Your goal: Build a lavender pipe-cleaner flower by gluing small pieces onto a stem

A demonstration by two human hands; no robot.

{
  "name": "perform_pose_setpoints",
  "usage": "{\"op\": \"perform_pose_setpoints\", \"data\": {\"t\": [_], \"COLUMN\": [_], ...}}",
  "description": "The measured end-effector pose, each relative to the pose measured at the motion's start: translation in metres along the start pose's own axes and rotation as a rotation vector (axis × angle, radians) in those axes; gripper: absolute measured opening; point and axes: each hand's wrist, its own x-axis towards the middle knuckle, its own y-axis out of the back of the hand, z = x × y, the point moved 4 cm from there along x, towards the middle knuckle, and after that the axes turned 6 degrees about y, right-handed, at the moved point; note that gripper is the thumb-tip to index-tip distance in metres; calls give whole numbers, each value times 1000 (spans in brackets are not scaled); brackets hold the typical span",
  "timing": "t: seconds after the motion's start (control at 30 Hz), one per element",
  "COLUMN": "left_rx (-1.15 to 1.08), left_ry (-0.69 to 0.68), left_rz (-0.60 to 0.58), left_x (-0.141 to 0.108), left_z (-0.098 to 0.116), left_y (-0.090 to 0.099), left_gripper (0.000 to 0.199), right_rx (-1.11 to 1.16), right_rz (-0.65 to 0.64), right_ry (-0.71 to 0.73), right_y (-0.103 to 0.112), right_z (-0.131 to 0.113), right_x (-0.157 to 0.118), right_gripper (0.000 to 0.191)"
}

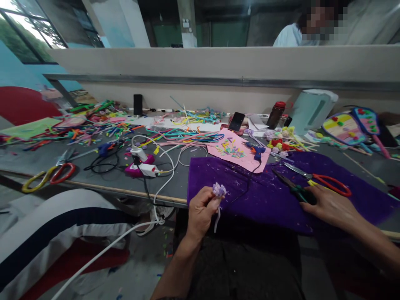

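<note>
My left hand (201, 210) pinches a small pale purple fuzzy flower (219, 189), whose thin white stem hangs below the fingers. Over the right part of the purple cloth (231, 183), my right hand (328, 205) has its fingers around the dark green handles of the pliers (293, 187), whose jaws point up and left. Red-handled scissors (333, 184) lie just beyond that hand. A blue glue gun (256, 151) rests on a pink sheet (218, 152) strewn with short colourful pieces.
A power strip (137, 168) with white plugs and cables is left of the cloth. Yellow-and-red scissors (51, 175) overhang the left table edge. Pipe cleaners, a phone (236, 122), a bottle (276, 115) and a jug (314, 110) stand or lie behind. A person sits at the left.
</note>
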Motion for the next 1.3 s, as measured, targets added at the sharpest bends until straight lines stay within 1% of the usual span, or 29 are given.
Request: {"op": "perform_pose_setpoints", "data": {"t": [0.07,0.13,0.27,0.37,0.4,0.47,0.5,0.6,0.7,0.77,0.87,0.93,1.0,1.03,1.1,1.17,1.2,1.3], "left_rx": [34,25,-130,-250,-282,-340,-372,-463,-505,-511,-516,-528,-547,-549,-529,-497,-490,-509], "left_ry": [0,38,221,319,339,374,384,368,330,315,310,311,308,312,348,386,399,419], "left_rz": [-26,-41,-24,-30,-34,-51,-62,-77,-43,-34,-34,-23,-26,-38,-76,-108,-118,-137], "left_x": [1,3,9,12,13,14,15,15,16,16,17,18,19,19,19,19,19,19], "left_z": [1,-2,-15,-21,-23,-24,-24,-21,-15,-12,-11,-12,-14,-15,-18,-21,-22,-24], "left_y": [0,-1,-1,-2,-3,-4,-5,-6,-3,-1,-1,-1,-2,-2,-5,-6,-6,-6], "left_gripper": [13,13,19,22,22,21,19,14,13,13,13,12,12,13,14,17,19,24], "right_rx": [119,310,817,1196,1309,1475,1546,1706,1787,1793,1771,1735,1657,1589,1378,1090,954,676], "right_rz": [-23,-47,-31,15,55,141,127,-75,-146,-155,-193,-203,-188,-163,-81,23,44,-10], "right_ry": [-65,-144,-302,-481,-544,-620,-613,-466,-380,-350,-323,-311,-285,-258,-159,-4,74,239], "right_y": [2,4,9,6,4,0,-3,-12,-17,-19,-20,-18,-14,-11,-1,11,15,13], "right_z": [6,15,25,19,13,-5,-18,-68,-108,-126,-144,-149,-147,-144,-134,-124,-119,-105], "right_x": [3,3,-6,-20,-25,-33,-35,-38,-38,-37,-37,-38,-37,-35,-28,-18,-13,2], "right_gripper": [36,31,25,24,23,21,19,25,23,24,25,27,27,26,24,22,21,22]}}
